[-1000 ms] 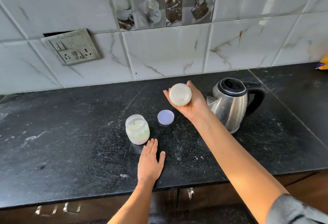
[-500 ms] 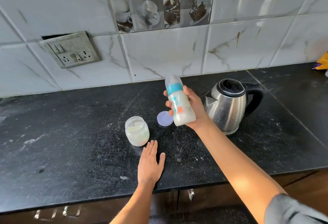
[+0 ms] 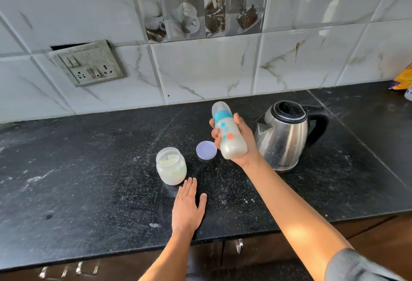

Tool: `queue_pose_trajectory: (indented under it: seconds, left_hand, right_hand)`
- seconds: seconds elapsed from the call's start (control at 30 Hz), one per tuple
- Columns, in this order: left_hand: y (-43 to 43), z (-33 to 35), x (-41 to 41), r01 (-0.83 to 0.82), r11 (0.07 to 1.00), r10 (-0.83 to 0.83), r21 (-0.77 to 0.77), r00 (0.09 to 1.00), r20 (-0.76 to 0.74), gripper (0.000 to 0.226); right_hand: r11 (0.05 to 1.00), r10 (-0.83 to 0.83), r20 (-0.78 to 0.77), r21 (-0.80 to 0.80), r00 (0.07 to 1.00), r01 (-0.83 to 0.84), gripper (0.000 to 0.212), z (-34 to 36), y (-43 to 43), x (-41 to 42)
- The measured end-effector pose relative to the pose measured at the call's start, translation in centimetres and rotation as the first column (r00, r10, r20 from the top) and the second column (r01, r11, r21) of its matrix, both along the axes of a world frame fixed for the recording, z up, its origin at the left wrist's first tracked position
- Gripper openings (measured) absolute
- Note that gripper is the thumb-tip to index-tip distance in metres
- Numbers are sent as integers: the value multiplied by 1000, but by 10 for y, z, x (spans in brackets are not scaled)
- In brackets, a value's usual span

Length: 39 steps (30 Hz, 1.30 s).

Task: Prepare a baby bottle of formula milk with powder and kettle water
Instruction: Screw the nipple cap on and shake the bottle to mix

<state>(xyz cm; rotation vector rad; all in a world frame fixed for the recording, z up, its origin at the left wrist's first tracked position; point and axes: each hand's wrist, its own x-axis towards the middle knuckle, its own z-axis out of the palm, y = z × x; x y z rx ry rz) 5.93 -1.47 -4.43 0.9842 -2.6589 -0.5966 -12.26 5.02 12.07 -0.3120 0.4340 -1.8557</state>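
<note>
My right hand is up, fingers curled tight. My left hand lies flat, fingers together.

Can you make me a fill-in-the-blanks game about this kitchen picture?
1. The right hand holds the baby ____.
2. The left hand lies flat on the black ____.
3. The powder jar has no ____ on it.
4. The steel kettle has a ____ handle.

Missing words: bottle, counter, lid, black
</note>
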Motion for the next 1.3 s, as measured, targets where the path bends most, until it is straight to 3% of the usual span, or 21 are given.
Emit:
queue_pose_trajectory:
  seconds: [0.07, 0.2, 0.27, 0.33, 0.43, 0.53, 0.63, 0.73, 0.8, 0.93, 1.03, 1.1, 1.2, 1.3]
  left_hand:
    - [0, 0, 0, 1, 1000, -1, -4, 1000, 0, 62]
    - [0, 0, 1, 1, 1000, -1, -6, 1000, 2, 62]
    - [0, 1, 0, 0, 1000, 0, -4, 1000, 1, 62]
    - [0, 0, 0, 3, 1000, -3, -9, 1000, 4, 62]
    - [0, 0, 0, 9, 1000, -9, -6, 1000, 13, 61]
    - [0, 0, 0, 3, 1000, -3, -6, 1000, 9, 62]
    - [-1, -1, 0, 13, 1000, -13, -12, 1000, 20, 62]
    - [0, 0, 0, -5, 1000, 6, -12, 1000, 10, 62]
    - [-1, -1, 0, 13, 1000, -13, -16, 1000, 14, 62]
    - [-1, 0, 1, 4, 1000, -4, -19, 1000, 4, 62]
    - [-1, -2, 0, 9, 999, -9, -32, 1000, 6, 62]
    - [0, -1, 0, 4, 1000, -3, -26, 1000, 5, 62]
    - [-2, -2, 0, 17, 999, -16, -28, 1000, 8, 62]
    - [0, -1, 1, 4, 1000, -4, -14, 1000, -1, 62]
  right_hand:
    - [1000, -17, -62, 9, 998, 18, 69, 2, -1, 2]
    - [999, -49, 64, 11, 997, 48, 68, -1, 0, 1]
    - [999, 25, -19, -34, 1000, -25, 67, -2, 3, 1]
    - [1000, -9, -73, -27, 997, 7, 73, -2, 3, 1]
    - [998, -32, 31, -62, 999, 34, 79, -1, 1, -1]
    - [997, -10, -94, -82, 996, 2, 70, 6, 0, 2]
    - [998, -37, -21, -47, 999, 36, 75, 5, -2, 2]
    - [999, -41, -89, -36, 995, 38, 65, 10, -5, 6]
    - [997, -79, -51, -14, 996, 79, 70, 6, -5, 6]
    - [997, 23, -160, -70, 987, -34, 59, 11, -5, 9]
    - [996, 6, -77, -86, 997, -13, 66, 12, -3, 10]
    - [994, 22, -136, -100, 991, -36, 66, 18, -3, 13]
    - [997, -76, -97, -41, 992, 72, 73, 24, -7, 13]
    - [994, -95, 14, -44, 995, 95, 44, 30, -7, 9]
